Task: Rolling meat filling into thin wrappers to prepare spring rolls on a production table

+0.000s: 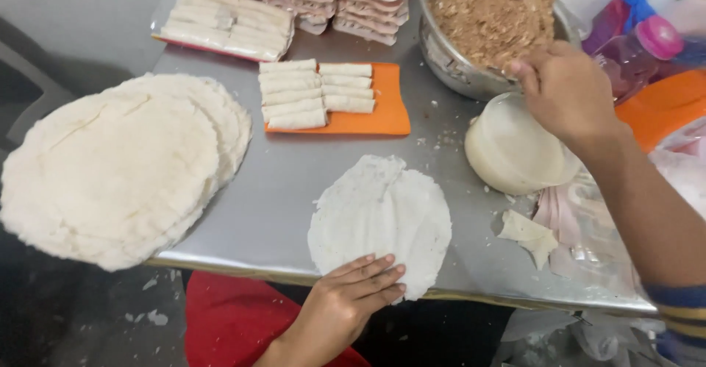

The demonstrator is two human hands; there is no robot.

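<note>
At the near edge of the grey metal desk (pixel 294 190), the left hand (pixel 353 293) lies flat with its fingers (pixel 371 271) spread narrowly together, pressing the near rim of a single thin, round white wrapper sheet (pixel 379 220) that rests on the desk and slightly overhangs its edge. Far to the right, the right hand (pixel 566 91) reaches over the rim of a round steel bowl (pixel 448 62); its fingers are curled down at the brown crumbly filling (pixel 493 10), and whether they hold any cannot be told. Just below that hand stands a small round white tub of pale paste (pixel 511 150), with torn white scraps (pixel 529 234) beside it. Behind the single sheet, a flat orange board (pixel 386 109) carries about 9 rolled white wraps (pixel 316 91). To the left sits a tall stack of round white wrapper sheets (pixel 118 165). Along the far edge lie clear packs of finished rolls (pixel 228 18).
</note>
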